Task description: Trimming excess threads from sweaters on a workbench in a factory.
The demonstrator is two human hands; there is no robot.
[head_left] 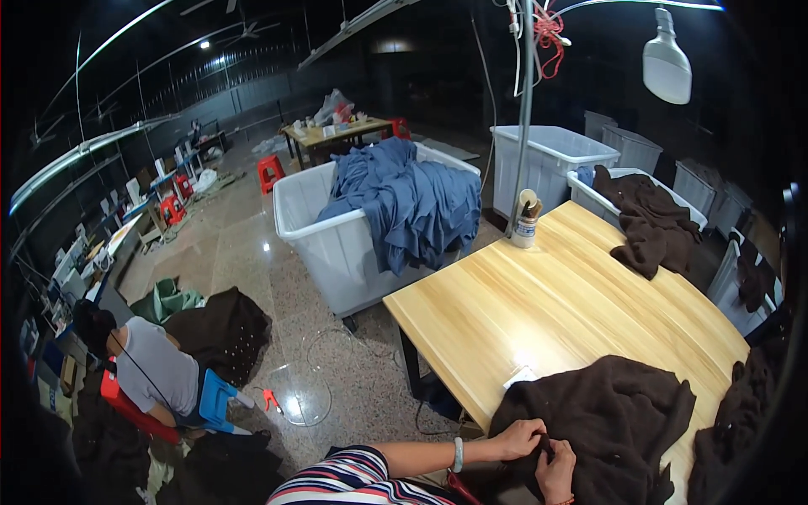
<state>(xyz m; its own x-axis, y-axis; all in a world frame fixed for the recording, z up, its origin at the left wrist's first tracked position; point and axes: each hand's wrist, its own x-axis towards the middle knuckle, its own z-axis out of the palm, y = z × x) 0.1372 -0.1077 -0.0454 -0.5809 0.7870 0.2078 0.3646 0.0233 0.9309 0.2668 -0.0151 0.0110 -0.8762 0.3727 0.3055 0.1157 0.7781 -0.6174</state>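
Speckled workshop floor (286, 295) extends across the left and centre of the view. All clock positions are read from the view centre.

Wooden tabletop (522, 295): located from 3 to 5 o'clock. Dark brown cloth (623, 404): located at 4 o'clock, heaped in folds on the near part of the tabletop. White slip (520, 376): located just beside the cloth, on its 10 o'clock side.

Left hand (515, 440) and right hand (557, 473): both located at 5 o'clock, close together. Each hand grasps the dark brown cloth, with thumb and fingers pinched on a gathered edge. Pale bangle (459, 454): worn at the left wrist.

Labelled jar (523, 232): stands upright on the tabletop at 3 o'clock. Second brown cloth (648, 219): also at 3 o'clock, draped from a white bin (596, 200) onto the tabletop. Blue fabric (412, 198): at 12 o'clock, piled over the rim of a wheeled tub (328, 263). Lamp (667, 71): hangs at 2 o'clock. Seated co-worker (156, 366): at 8 o'clock.
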